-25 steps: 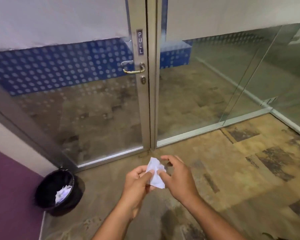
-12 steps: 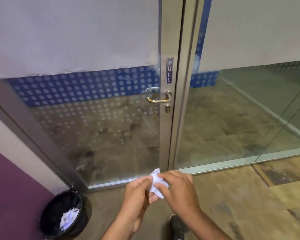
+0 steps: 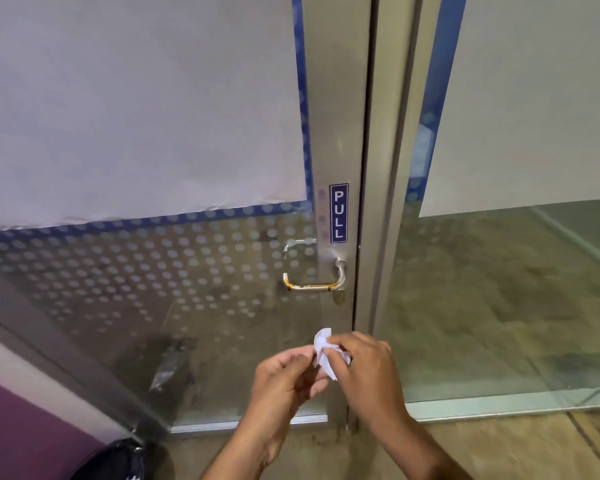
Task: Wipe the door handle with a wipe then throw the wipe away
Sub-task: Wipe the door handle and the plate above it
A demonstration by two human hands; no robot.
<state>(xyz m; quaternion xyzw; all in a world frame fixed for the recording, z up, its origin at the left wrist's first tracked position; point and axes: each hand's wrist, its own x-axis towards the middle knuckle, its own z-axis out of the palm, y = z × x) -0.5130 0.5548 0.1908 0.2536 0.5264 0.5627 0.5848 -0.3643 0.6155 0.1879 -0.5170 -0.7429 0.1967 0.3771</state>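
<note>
Both hands are pinched on the crumpled white wipe (image 3: 323,351), left hand (image 3: 284,379) and right hand (image 3: 364,372) each gripping a side, held low in front of the door's metal stile. The door handle (image 3: 312,284) sits just above, untouched, under the blue PULL sticker (image 3: 338,213). Black bin (image 3: 118,460) peeks in at the floor's bottom-left corner.

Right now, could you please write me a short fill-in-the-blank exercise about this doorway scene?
1. Both hands hold a crumpled white ____ below the door handle.
2. The blue sign above the handle reads ____.
3. The wipe is pinched between the left hand and the ____ hand.

Missing words: wipe; PULL; right
</note>
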